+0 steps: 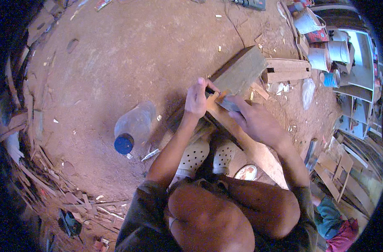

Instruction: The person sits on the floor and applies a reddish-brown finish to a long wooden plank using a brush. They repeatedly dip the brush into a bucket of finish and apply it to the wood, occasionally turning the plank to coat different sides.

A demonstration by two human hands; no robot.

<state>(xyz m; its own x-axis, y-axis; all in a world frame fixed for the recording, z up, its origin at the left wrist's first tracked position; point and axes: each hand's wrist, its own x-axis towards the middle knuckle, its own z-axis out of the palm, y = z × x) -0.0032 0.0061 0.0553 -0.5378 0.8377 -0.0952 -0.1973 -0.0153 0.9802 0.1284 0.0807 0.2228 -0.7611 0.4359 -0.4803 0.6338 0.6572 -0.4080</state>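
Curling at the far end of the wooden board (258, 152), my left hand (195, 100) seemed to steady it, though I couldn't tell whether its fingers fully gripped. My right hand (258, 119) was closed around a flat grey tool (230, 105), held at that same end. The board lay between and below my 2 hands, its long axis slanting from the tip, ahead and leftward, back toward me and right, passing beside my right forearm (294, 164). It looked stiff, fairly weighty and unlikely to slip; I judged its long edges the best hold. Beyond my hands sat 1 thick wooden block (242, 69).
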